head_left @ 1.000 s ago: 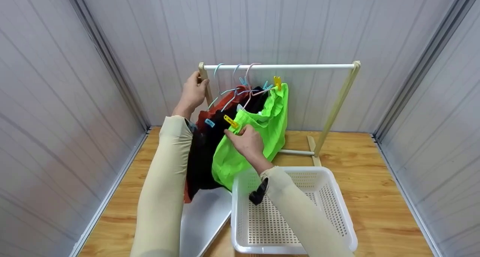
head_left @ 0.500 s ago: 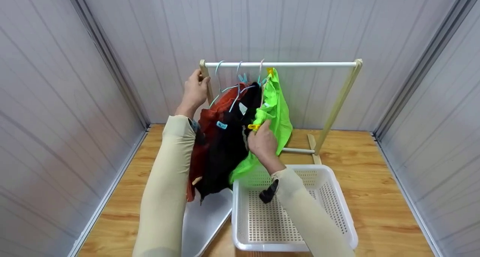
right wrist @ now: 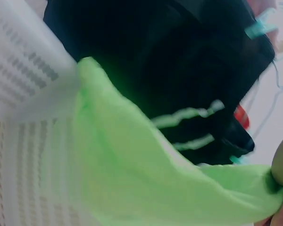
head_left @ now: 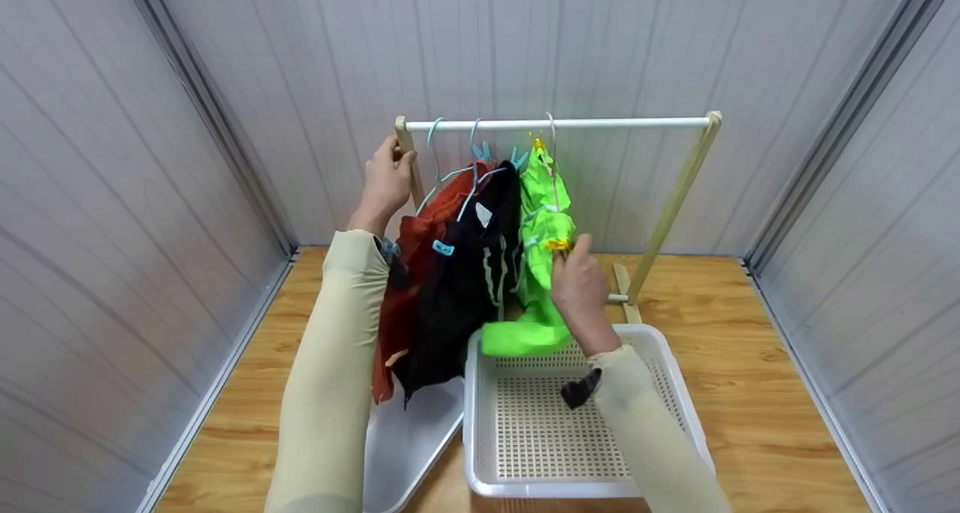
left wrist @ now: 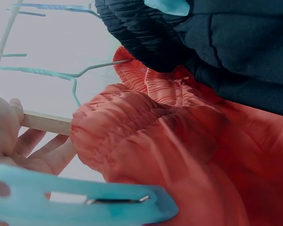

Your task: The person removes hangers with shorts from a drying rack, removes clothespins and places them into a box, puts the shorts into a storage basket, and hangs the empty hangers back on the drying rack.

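Note:
With my left hand (head_left: 388, 177) I grip the left wooden post (left wrist: 47, 123) of a small clothes rack, just under its white rail (head_left: 622, 124). My right hand (head_left: 581, 286) pinches the bright green garment (head_left: 544, 269) by its waistband, at the lower yellow clothespin (head_left: 558, 244). That garment hangs from a pink hanger (head_left: 554, 153), and a second yellow clothespin (head_left: 537, 144) sits at its far end. To its left hang a black pair of drawstring bottoms (head_left: 457, 295) and a red garment (left wrist: 155, 141) with a gathered waistband. Light blue clothespins (head_left: 443, 248) fasten them.
A white perforated basket (head_left: 555, 489) stands in front of the rack, and the green garment's lower end hangs over its back rim. Left of it lies a white tray (head_left: 412, 445), under the hanging clothes. Panel walls enclose the wooden surface (head_left: 765, 393).
My right hand has drawn the green garment and its hanger to the right along the rail, away from the black garment. My left hand has stayed on the post.

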A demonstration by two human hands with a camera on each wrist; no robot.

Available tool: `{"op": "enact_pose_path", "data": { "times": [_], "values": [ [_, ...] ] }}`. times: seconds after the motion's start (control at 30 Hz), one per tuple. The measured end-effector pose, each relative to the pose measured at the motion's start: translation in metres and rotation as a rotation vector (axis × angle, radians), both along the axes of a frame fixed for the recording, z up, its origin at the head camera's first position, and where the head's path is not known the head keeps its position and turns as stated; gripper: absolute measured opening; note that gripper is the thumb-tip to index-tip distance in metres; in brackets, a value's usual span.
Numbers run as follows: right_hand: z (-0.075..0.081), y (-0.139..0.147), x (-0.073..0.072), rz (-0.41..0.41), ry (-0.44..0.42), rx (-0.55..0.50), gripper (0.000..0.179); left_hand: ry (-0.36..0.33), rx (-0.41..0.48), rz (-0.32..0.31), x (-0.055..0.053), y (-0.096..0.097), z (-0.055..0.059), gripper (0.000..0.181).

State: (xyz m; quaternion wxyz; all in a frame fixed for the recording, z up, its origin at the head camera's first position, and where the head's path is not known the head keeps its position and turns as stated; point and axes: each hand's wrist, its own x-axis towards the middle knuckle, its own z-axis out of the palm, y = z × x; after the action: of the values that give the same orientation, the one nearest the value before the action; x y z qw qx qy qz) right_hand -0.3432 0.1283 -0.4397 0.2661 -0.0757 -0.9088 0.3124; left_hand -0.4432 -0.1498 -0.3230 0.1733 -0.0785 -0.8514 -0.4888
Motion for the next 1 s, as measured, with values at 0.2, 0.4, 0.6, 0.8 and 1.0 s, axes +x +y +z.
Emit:
{"op": "enact_pose_path", "data": {
  "times": [0.2, 0.4, 0.6, 0.8, 1.0],
  "values": [
    [0.014, 0.034, 0.006, -0.014, -0.008, 0.086, 0.033, -0.002, 0.01, 0.002, 0.003, -0.001, -0.001, 0.035],
    [0.019, 0.055, 0.009, -0.036, -0.029, 0.082, 0.037, 0.002, 0.018, -0.002, 0.001, 0.0, -0.001, 0.035],
    [0.019, 0.067, 0.018, -0.027, 0.027, 0.039, 0.037, 0.004, 0.006, -0.007, 0.001, -0.001, -0.003, 0.035],
    [0.031, 0.086, 0.026, -0.062, 0.04, 0.055, 0.039, 0.008, 0.005, -0.009, 0.002, -0.001, -0.004, 0.035],
    [0.049, 0.102, 0.033, -0.083, 0.056, 0.086, 0.039, 0.019, 0.002, -0.008, -0.001, 0.0, -0.005, 0.033]
  ]
}}
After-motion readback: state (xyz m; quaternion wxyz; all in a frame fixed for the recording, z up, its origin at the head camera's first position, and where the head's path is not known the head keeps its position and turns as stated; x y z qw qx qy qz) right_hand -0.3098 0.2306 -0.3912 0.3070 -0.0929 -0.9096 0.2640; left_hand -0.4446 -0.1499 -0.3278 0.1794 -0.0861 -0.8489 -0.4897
